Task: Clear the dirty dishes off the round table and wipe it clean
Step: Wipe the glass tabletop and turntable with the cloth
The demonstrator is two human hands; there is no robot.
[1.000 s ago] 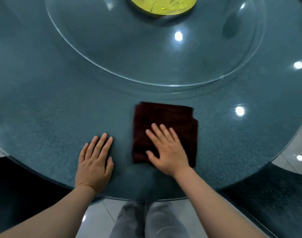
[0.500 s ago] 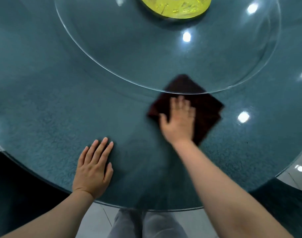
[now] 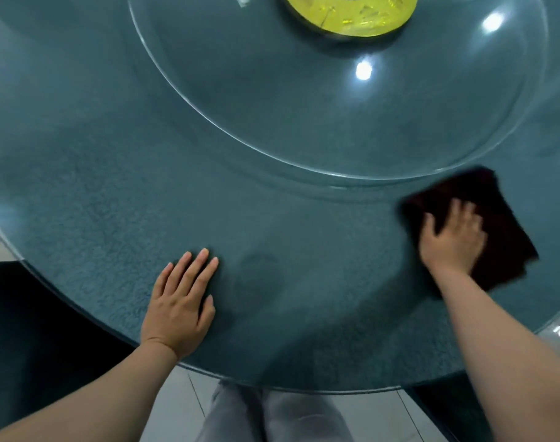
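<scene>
The round table (image 3: 90, 218) has a dark teal glass top. A folded dark maroon cloth (image 3: 495, 215) lies on it at the right, just outside the rim of the glass turntable (image 3: 272, 100). My right hand (image 3: 452, 239) presses flat on the cloth, fingers spread and blurred by motion. My left hand (image 3: 181, 306) rests palm down on the table near its front edge, fingers together, holding nothing. No dishes are in view.
A yellow round hub (image 3: 348, 14) sits under the turntable at the top centre. Ceiling lights reflect off the glass. Dark chairs (image 3: 33, 330) stand below the table edge on the left and lower right. My grey trousers (image 3: 272, 416) and pale floor tiles show below.
My right hand has slid the cloth from in front of me, up towards the turntable rim, then far to the right. My left hand has stayed put.
</scene>
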